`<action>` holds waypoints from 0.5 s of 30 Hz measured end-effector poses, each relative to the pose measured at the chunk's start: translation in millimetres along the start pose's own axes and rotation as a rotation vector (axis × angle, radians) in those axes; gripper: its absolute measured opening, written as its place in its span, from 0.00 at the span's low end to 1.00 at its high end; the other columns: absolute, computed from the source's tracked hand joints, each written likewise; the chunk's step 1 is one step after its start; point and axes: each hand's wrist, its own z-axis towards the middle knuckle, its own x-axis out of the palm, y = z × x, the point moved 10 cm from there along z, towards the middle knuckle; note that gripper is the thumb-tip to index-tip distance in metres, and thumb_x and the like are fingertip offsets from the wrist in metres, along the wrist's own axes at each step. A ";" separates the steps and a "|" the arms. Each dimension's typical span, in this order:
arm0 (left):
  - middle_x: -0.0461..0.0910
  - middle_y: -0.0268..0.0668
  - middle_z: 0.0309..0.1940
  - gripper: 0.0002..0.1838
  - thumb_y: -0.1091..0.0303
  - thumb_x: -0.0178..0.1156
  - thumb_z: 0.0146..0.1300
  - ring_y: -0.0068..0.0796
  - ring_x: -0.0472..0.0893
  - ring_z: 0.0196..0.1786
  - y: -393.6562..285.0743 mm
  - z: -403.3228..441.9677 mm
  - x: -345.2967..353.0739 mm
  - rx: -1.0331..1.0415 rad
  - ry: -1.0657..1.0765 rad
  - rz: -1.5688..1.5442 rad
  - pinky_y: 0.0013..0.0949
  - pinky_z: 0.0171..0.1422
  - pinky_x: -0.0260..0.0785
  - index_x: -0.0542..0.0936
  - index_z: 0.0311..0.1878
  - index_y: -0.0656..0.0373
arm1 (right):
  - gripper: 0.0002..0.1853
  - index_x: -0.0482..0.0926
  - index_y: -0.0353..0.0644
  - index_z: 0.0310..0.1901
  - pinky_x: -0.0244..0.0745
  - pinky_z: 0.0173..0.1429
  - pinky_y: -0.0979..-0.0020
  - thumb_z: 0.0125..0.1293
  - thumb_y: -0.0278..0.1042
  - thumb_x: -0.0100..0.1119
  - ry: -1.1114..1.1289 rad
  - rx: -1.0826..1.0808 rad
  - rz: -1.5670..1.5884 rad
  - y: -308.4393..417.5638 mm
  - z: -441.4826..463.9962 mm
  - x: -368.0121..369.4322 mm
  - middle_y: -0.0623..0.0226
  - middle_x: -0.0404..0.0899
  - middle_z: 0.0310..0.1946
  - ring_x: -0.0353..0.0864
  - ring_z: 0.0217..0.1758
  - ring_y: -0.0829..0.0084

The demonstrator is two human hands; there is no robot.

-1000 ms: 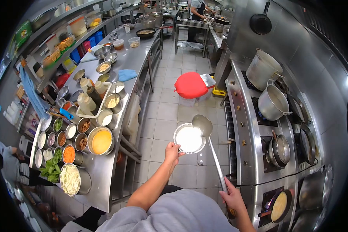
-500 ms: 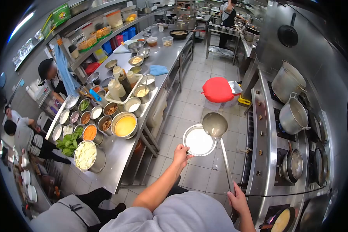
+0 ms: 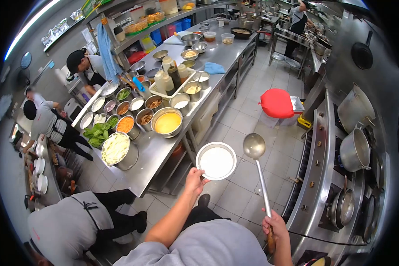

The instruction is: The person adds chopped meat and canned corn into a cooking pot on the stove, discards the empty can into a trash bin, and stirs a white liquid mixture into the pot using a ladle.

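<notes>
My left hand pinches the near left rim of a round metal bowl. White stuff lies inside it; whether liquid or powder I cannot tell. In my right hand is a long-handled metal ladle with a wooden grip end. The ladle's round cup points away from me, just right of the bowl and apart from it. Both are held up over the tiled floor.
A steel counter on the left bears a pot of yellow liquid and shredded food. The stove with pots stands right. Ahead, a red-covered tub sits on the floor. A co-worker bends at lower left.
The ladle's cup, which overlapped the bowl's right edge, is now clear of it on the right. My view has turned left, and the frying pan at lower right is mostly out of sight.
</notes>
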 end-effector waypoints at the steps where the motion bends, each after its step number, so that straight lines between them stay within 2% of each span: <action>1: 0.74 0.36 0.36 0.08 0.79 0.54 0.61 0.34 0.79 0.38 -9.5 -3.2 -10.4 0.021 -0.018 -0.021 0.42 0.37 0.82 0.66 0.35 0.53 | 0.20 0.68 0.44 0.59 0.66 0.21 0.73 0.66 0.31 0.57 -0.019 -0.003 0.016 -6.0 4.0 -9.4 0.70 0.68 0.20 0.68 0.16 0.76; 3: 0.74 0.37 0.36 0.08 0.79 0.54 0.61 0.35 0.79 0.37 -29.2 -7.5 -35.7 0.060 -0.053 -0.037 0.41 0.37 0.82 0.66 0.34 0.54 | 0.13 0.70 0.43 0.50 0.66 0.21 0.74 0.65 0.30 0.57 -0.088 0.014 0.062 -13.1 7.0 -16.3 0.70 0.69 0.20 0.69 0.16 0.75; 7: 0.74 0.39 0.36 0.06 0.77 0.55 0.60 0.35 0.78 0.35 -72.8 -13.1 -82.7 0.193 -0.160 -0.089 0.41 0.35 0.82 0.69 0.35 0.56 | 0.11 0.69 0.44 0.44 0.66 0.21 0.73 0.63 0.27 0.59 -0.208 0.048 0.021 -34.5 18.9 -43.1 0.69 0.69 0.20 0.70 0.17 0.75; 12: 0.74 0.40 0.38 0.07 0.76 0.56 0.57 0.37 0.79 0.36 -114.4 2.6 -153.3 0.319 -0.301 -0.140 0.41 0.33 0.81 0.70 0.37 0.57 | 0.11 0.69 0.43 0.44 0.67 0.21 0.73 0.62 0.27 0.58 -0.273 0.042 0.078 -38.0 16.8 -57.2 0.70 0.69 0.20 0.70 0.18 0.75; 15: 0.72 0.40 0.40 0.10 0.77 0.56 0.55 0.40 0.77 0.43 -134.2 15.1 -191.4 0.402 -0.368 -0.171 0.46 0.39 0.80 0.71 0.41 0.58 | 0.11 0.69 0.43 0.44 0.68 0.22 0.73 0.62 0.27 0.58 -0.289 0.019 0.092 -43.3 18.6 -64.8 0.70 0.69 0.21 0.70 0.18 0.75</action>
